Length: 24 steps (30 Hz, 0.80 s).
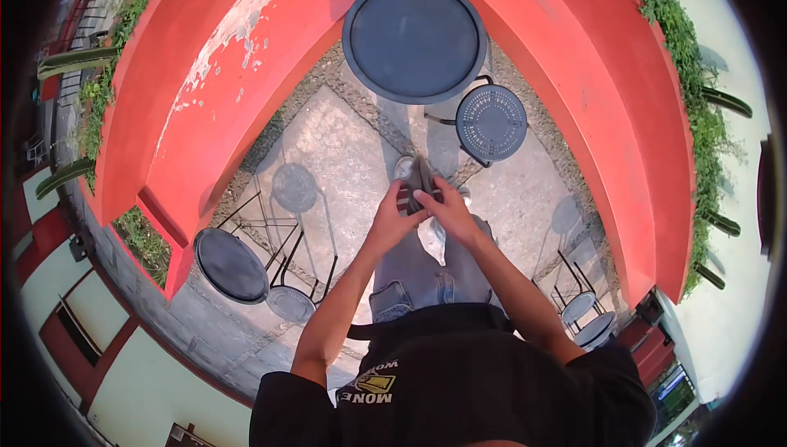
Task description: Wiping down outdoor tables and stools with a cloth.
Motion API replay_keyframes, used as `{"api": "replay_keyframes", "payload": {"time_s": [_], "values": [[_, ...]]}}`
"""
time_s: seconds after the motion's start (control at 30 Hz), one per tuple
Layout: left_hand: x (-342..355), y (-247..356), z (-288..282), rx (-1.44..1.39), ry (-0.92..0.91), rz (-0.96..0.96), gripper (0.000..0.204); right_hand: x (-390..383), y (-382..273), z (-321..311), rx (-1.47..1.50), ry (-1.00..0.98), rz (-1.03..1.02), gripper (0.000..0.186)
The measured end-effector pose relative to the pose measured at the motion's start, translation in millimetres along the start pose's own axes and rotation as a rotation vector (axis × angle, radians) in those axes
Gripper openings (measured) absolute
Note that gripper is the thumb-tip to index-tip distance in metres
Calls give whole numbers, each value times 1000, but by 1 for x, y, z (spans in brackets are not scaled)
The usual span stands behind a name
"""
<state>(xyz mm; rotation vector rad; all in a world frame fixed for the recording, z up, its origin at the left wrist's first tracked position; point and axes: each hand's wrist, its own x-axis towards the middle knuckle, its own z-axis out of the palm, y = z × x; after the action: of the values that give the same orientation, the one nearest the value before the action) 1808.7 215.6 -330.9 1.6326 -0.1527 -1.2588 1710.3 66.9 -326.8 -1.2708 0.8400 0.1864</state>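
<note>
In front of my body, my left hand and my right hand meet around a dark grey, soft-looking thing, perhaps folded cloth; its kind is not clear. Fingers of both hands press on it from either side, and the thumbs come together at its near end. The far end rises to a narrow tip beyond the fingers. Below it, one light shoe of mine shows on the paving, left of the held thing.
Ahead stands a round dark table, with a perforated stool to its right. Red walls close in on both sides. Another dark round table and stool are at left; more seats stand at right.
</note>
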Motion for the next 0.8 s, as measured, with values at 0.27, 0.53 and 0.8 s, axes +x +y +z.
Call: {"api": "replay_keyframes", "payload": {"time_s": [0.27,0.53,0.8], "values": [[-108,151,-34,16,148,408,60,-61,-155,5,255,-301,-124,47],[-197,142,13,-88,286,606,54,-133,-137,-3,521,-551,-189,46],[-224,95,95,-247,319,234,63,-177,-71,-64,358,-505,-198,39]]}}
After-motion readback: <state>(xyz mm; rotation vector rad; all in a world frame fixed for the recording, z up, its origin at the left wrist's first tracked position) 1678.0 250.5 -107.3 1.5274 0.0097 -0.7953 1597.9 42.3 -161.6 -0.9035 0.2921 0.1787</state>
